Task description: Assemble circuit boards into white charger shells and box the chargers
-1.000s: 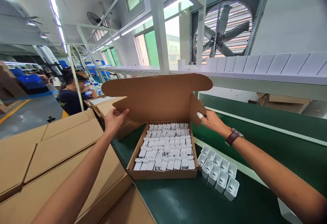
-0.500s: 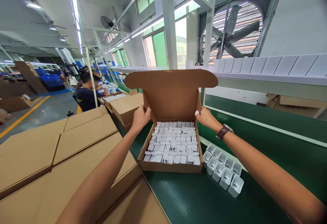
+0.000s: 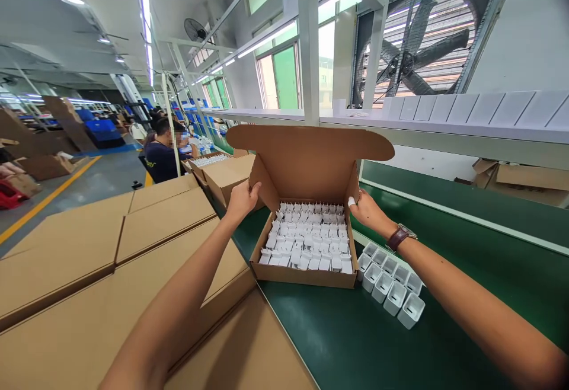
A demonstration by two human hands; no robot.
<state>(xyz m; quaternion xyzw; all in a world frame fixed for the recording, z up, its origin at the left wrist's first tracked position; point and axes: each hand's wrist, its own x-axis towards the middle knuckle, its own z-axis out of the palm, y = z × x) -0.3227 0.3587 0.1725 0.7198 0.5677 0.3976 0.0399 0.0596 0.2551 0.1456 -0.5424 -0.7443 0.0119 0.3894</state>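
A brown cardboard box [image 3: 306,277] stands on the green bench, its lid [image 3: 311,162] raised with the front flap spread wide at the top. Rows of small white boxes or parts [image 3: 306,239] fill it. My left hand [image 3: 242,200] pinches the left side flap of the lid. On the opposite side my right hand [image 3: 370,210] grips the right side flap; something white covers a fingertip, and a watch is on that wrist. Beside the box's right wall, open white plastic cups [image 3: 391,283] sit in two rows.
Closed cardboard boxes [image 3: 164,224] stack along the left. Another open carton [image 3: 226,176] sits behind them. White boxes [image 3: 471,108] line the shelf at right, below a large wall fan [image 3: 406,58]. A seated person [image 3: 162,150] works farther off. The green bench [image 3: 355,342] runs in front.
The lid leans forward a little more, and both hands have moved with it, still gripping its sides. The whole view has shifted slightly, placing the box farther right.
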